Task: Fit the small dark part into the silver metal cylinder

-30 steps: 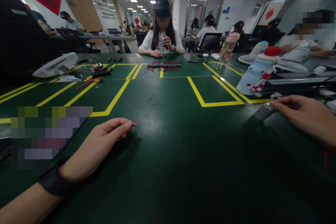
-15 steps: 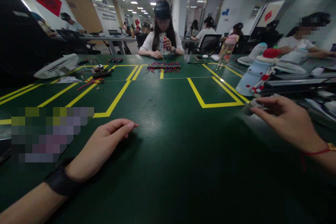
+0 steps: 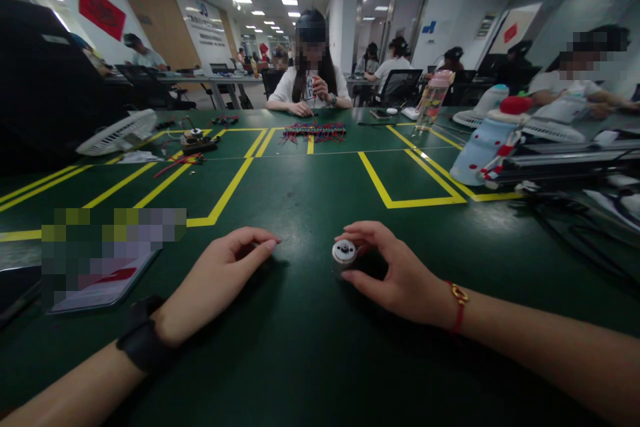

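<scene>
My right hand (image 3: pixel 400 273) has thumb and fingers round a small cylindrical motor (image 3: pixel 345 252). The motor stands upright, its pale round end with a dark central boss and small holes facing up. To the left of it, my left hand (image 3: pixel 220 280) hovers low over the green table (image 3: pixel 310 347), or rests on it; I cannot tell which. Its fingers are curled and the thumb lies against the fingertips, with nothing visible in them. A gap separates the left fingertips from the motor.
A phone-like flat object (image 3: pixel 107 287), partly blurred out, lies at left. A blue bottle (image 3: pixel 473 150) and black cables (image 3: pixel 565 227) are at right. Across the table a person (image 3: pixel 310 87) sits behind a row of wired parts (image 3: pixel 313 132). A white fan (image 3: pixel 117 133) stands far left.
My right hand has come from the right side of the table to the middle, bringing the motor. My left hand has shifted slightly right in the view.
</scene>
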Demonstrator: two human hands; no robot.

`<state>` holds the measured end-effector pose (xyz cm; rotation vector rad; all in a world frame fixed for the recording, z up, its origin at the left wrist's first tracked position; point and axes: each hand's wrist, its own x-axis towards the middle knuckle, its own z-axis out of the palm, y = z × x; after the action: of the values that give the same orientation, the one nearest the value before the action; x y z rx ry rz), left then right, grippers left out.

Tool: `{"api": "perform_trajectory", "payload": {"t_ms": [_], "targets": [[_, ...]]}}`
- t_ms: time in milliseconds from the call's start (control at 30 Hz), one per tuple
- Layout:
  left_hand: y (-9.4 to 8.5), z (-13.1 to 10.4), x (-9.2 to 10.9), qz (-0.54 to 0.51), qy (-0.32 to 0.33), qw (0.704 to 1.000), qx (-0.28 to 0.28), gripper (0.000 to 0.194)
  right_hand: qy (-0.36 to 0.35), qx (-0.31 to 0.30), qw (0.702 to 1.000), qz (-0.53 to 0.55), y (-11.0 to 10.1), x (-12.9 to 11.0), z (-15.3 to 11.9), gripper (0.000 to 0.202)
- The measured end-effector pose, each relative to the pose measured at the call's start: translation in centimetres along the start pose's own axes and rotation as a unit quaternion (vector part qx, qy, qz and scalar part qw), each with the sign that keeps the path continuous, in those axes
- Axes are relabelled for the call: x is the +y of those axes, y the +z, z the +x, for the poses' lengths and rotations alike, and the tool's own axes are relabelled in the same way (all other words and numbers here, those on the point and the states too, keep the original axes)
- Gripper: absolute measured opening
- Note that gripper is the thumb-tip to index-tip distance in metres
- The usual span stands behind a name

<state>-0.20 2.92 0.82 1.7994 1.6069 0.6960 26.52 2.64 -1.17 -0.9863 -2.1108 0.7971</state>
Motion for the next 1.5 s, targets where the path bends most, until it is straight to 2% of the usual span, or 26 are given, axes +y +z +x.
{"api": "perform_trajectory", "payload": {"t_ms": [67,167,300,400,533,733,833,900,1000,1133,1200,1267,1300,1367,1400,1433,1500], "targets": [[1.0,0.2,1.9,0.017,0.072,0.997,-0.014,0.030,0.010,-0.001,1.000,0.025,0.1,0.4,-0.1,0.057],[2.6,0.5,4.8,0.024,0.161,0.985,-0.047,0.026,0.015,-0.004,0.999,0.045,0.2,0.7,-0.1,0.053],[3.8,0.8,6.8,0.029,0.203,0.978,-0.045,0.020,0.006,-0.002,0.998,0.059,0.3,0.7,0.1,0.049],[3.4,0.9,6.7,0.018,0.203,0.979,-0.022,0.019,0.002,0.004,0.999,0.045,0.3,0.6,0.1,0.049],[2.7,0.9,5.5,0.021,0.168,0.986,0.010,0.021,-0.003,0.025,1.000,-0.002,0.2,0.4,0.0,0.043],[5.0,0.6,3.2,0.072,0.154,0.984,-0.053,0.017,0.000,0.028,1.000,-0.011,0.4,0.3,0.1,0.040],[5.1,0.5,3.1,0.079,0.152,0.983,-0.063,0.021,0.002,0.029,0.999,-0.014,-0.1,0.2,0.1,0.043],[4.0,0.3,3.0,0.068,0.140,0.986,-0.053,0.027,0.026,0.045,0.999,-0.016,-1.5,0.4,-0.1,0.045],[1.2,0.0,2.1,0.047,0.087,0.995,-0.015,0.034,0.099,0.124,0.985,-0.065,-5.8,1.9,-1.5,0.048],[-1.9,-0.1,-1.2,0.036,-0.030,0.998,0.052,0.044,0.209,0.248,0.915,-0.239,-12.7,6.2,-5.2,0.053],[-2.4,0.0,-2.7,0.022,-0.050,0.995,0.083,0.047,0.260,0.264,0.879,-0.300,-15.2,8.2,-6.9,0.053],[-2.3,0.2,-3.7,-0.001,-0.049,0.993,0.103,0.047,0.281,0.263,0.852,-0.355,-16.4,9.1,-7.9,0.053],[-2.1,0.3,-3.9,-0.009,-0.047,0.993,0.107,0.047,0.267,0.270,0.837,-0.395,-16.4,9.0,-8.0,0.056],[-1.8,0.4,-3.9,-0.013,-0.042,0.993,0.114,0.045,0.187,0.286,0.810,-0.477,-15.3,7.9,-7.5,0.064],[-1.7,0.4,-3.7,-0.009,-0.042,0.993,0.113,0.044,0.133,0.277,0.811,-0.498,-14.1,6.9,-6.8,0.065],[-1.7,0.4,-3.6,-0.006,-0.041,0.993,0.113,0.044,0.081,0.246,0.831,-0.492,-12.6,5.8,-5.9,0.062],[-1.7,0.4,-3.3,0.000,-0.041,0.993,0.107,0.045,0.001,0.119,0.910,-0.396,-8.9,3.3,-3.8,0.045]]}}
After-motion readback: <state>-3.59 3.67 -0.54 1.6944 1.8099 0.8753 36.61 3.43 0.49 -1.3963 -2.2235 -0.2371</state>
